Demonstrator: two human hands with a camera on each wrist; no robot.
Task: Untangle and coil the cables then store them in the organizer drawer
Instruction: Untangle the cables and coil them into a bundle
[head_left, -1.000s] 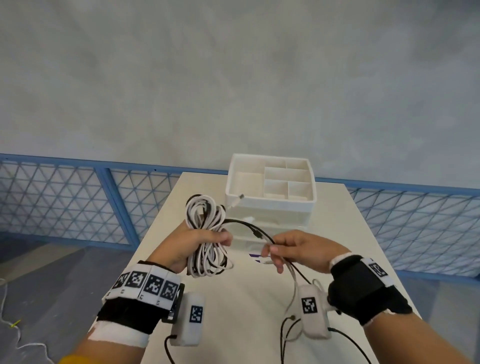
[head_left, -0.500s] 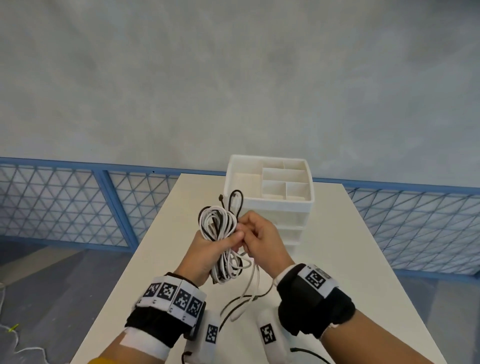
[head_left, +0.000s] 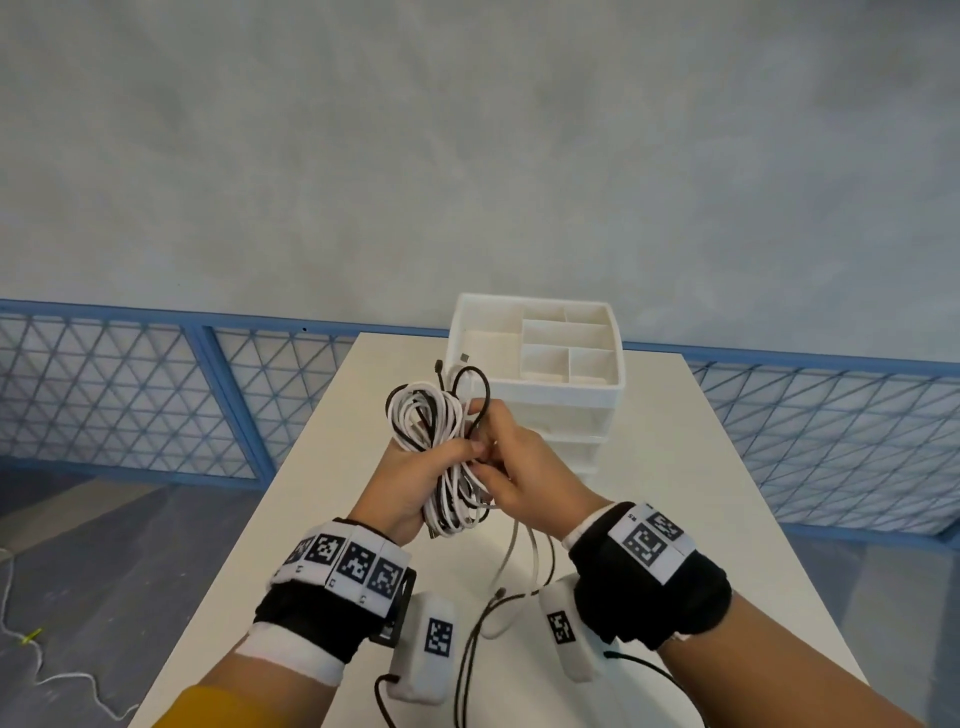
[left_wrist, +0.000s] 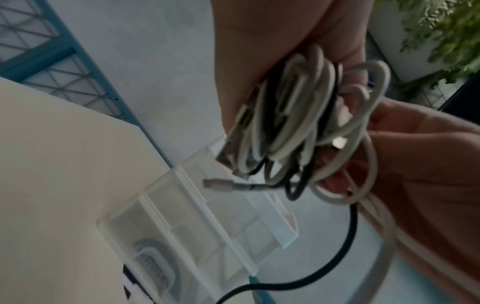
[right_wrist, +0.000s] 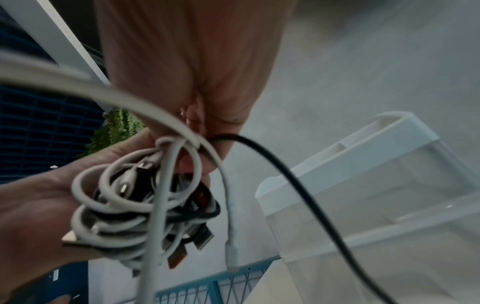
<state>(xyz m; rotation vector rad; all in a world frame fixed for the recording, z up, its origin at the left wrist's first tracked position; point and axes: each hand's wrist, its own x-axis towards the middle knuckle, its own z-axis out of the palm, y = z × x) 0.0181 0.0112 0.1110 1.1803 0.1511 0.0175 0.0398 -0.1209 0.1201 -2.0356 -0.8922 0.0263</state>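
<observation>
cables: a mixed bundle of white and black cords (head_left: 434, 447) is held up in the air above the middle of the pale surface (head_left: 670, 467), just in front of the white plastic organizer with drawers (head_left: 540, 395) at the far edge. the left hand (head_left: 415, 483) has its grip clamped round the coil's waist. the right hand (head_left: 524, 478) pinches loose strands against the bundle; white and black tails hang down toward the near edge. the step looks like coiling, with the loose tails not yet wound in. next calls for wrapping those tails round the coil, then opening a drawer, which appears closed.
</observation>
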